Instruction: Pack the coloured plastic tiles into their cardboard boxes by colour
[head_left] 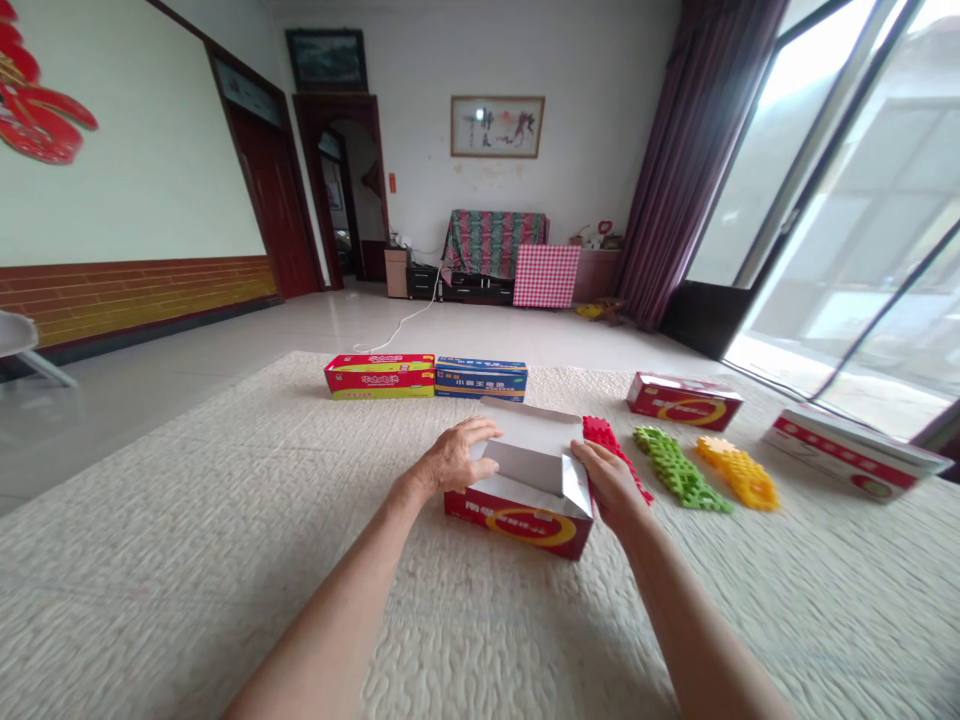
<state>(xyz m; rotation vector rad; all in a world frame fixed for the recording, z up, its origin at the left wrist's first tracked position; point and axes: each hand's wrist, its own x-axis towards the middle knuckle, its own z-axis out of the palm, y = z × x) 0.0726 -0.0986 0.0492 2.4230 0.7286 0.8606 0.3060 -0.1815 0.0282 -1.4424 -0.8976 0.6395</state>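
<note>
A red cardboard box with a yellow oval on its front stands before me, its lid raised and its white inside showing. The white lid flap leans up at the back. My left hand is on the box's left end, with thumb and fingers curved over the edge. At the right end, my right hand grips the side near the lid's corner. Its lower fingers are hidden behind the box. Just beyond that hand lies a strip of red interlocking plastic pieces, partly covered. The bottom of the box is out of sight.
Green and yellow plastic strips lie to the right. Behind them are a closed red box and a white-and-red box. A red-and-yellow box and a blue box stand ahead on the quilted cover.
</note>
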